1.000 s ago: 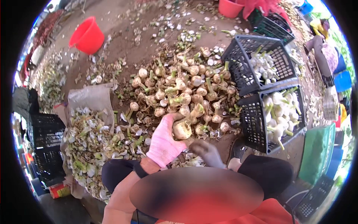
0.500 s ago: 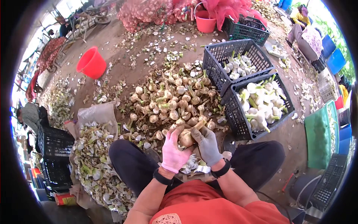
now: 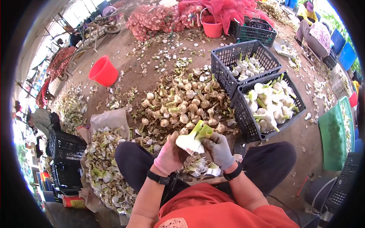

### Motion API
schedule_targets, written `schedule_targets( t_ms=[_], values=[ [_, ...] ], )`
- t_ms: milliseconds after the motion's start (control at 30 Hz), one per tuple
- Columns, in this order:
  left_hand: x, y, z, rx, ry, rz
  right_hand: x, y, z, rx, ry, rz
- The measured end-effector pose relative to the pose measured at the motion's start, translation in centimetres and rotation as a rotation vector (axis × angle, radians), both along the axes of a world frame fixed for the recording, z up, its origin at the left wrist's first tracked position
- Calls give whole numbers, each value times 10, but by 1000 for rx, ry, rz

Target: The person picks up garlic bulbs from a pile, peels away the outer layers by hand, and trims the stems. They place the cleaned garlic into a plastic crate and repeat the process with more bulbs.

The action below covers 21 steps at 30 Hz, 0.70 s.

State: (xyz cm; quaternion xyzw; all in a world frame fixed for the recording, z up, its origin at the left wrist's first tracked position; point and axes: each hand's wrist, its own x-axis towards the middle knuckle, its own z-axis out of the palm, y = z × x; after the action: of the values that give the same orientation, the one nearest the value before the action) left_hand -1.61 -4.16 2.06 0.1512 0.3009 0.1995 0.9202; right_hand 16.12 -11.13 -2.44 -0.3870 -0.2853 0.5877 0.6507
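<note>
My left hand [image 3: 170,155], in a pink-palmed glove, closes around the lower left side of a garlic bulb [image 3: 189,144]. The bulb looks white, with a light green stalk and skin opened out at its top. My right hand [image 3: 220,151], in a grey glove with soiled fingertips, pinches the green skin [image 3: 205,132] on the bulb's right side. Just beyond my hands spreads a heap of brownish unpeeled garlic [image 3: 190,104]. Between my legs lie pale loose skins [image 3: 197,166], partly hidden by my hands.
A black crate [image 3: 249,129] of white garlic stands at right, with another crate [image 3: 216,60] behind it. A pile of peelings [image 3: 108,171] lies at left. Beyond are a red bucket [image 3: 103,71] and net sacks [image 3: 152,22]. Another person [image 3: 318,38] sits far right; a green container [image 3: 330,133] stands nearer.
The brownish skin around the held bulb has been pulled open, showing white and green. My hands have moved slightly apart, and the view has shifted a little.
</note>
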Motion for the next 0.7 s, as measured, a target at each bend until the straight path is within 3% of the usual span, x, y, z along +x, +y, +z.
schedule_targets(
  t_ms=[67, 133, 200, 267, 400, 467, 533, 567, 600, 667, 700],
  values=[
    [4, 1, 11, -41, 62, 14, 2, -1, 0, -25, 8, 7],
    [5, 3, 10, 243, 209, -86, 4, 1, 2, -46, -198, -74],
    [3, 1, 0, 261, 169, -88, 2, 2, 1, -28, -303, -100],
    [9, -5, -5, 522, 311, 74, -1, 5, 10, -3, -388, -123],
    [10, -2, -22, 607, 385, 82, -4, 8, 8, 0, -540, -152],
    [13, -8, -25, 646, 386, 109, 3, 11, -8, -43, -610, -201],
    [14, -17, -18, 713, 396, -8, 8, 13, -25, -199, -790, -141],
    [12, -17, -35, 661, 385, 27, 3, 14, -67, -91, -679, -247],
    [11, -19, -33, 658, 378, 23, 4, 11, -66, -162, -976, -309],
    [6, -22, -26, 684, 306, -2, 19, 4, -104, -507, -1054, -161],
    [3, -21, -27, 668, 348, -22, 21, 1, -116, -502, -1052, -156]
  ],
)
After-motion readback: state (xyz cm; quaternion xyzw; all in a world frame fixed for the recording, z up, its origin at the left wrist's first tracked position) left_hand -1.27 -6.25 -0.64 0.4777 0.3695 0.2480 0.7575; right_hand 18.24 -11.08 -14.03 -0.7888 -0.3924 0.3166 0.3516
